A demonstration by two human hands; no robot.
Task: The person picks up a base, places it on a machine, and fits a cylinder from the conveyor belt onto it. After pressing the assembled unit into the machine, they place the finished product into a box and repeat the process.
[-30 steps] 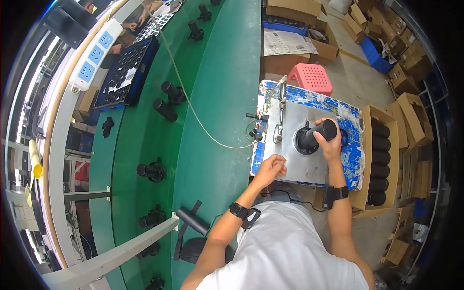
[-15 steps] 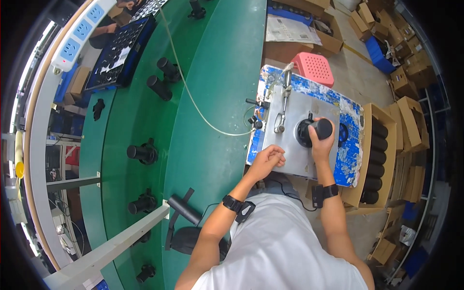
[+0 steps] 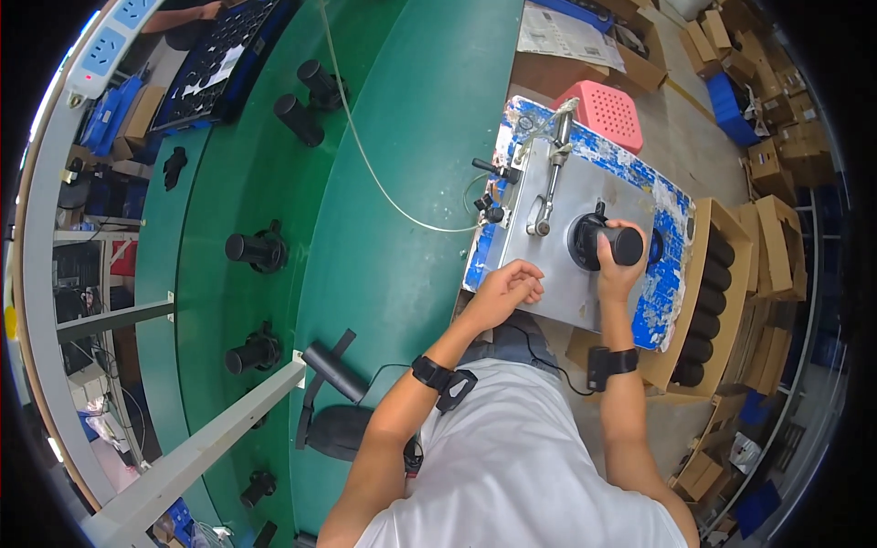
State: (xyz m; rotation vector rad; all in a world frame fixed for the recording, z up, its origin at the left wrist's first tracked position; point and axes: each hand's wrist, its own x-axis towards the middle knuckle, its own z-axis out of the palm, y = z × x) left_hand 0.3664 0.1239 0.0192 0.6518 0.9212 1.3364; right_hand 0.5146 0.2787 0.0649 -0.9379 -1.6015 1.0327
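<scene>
My right hand (image 3: 618, 260) is wrapped round a black cylinder (image 3: 627, 246) that leans up from a round black base (image 3: 585, 242). That base rests on a grey metal plate (image 3: 548, 283) on a worn blue and white board (image 3: 671, 196). At the plate's near left edge, my left hand (image 3: 512, 290) hovers with its fingers loosely curled. I see nothing in it, though its palm is hidden. A metal toggle clamp (image 3: 553, 187) stands on the plate, left of the black part. Beside it, at the plate's left edge, is a black-handled lever (image 3: 496, 168).
An open carton (image 3: 738, 274) of black cylinders stands right of the board. Beyond it is a pink perforated stool (image 3: 598, 114). Along the green bench (image 3: 393, 183) at left are several black parts (image 3: 256, 248). A pale hose (image 3: 365, 187) crosses the bench toward the board.
The whole view has shifted slightly. My right hand keeps its grip on the black cylinder, which shows a little more of its end side-on. My left hand stays curled near the plate's edge.
</scene>
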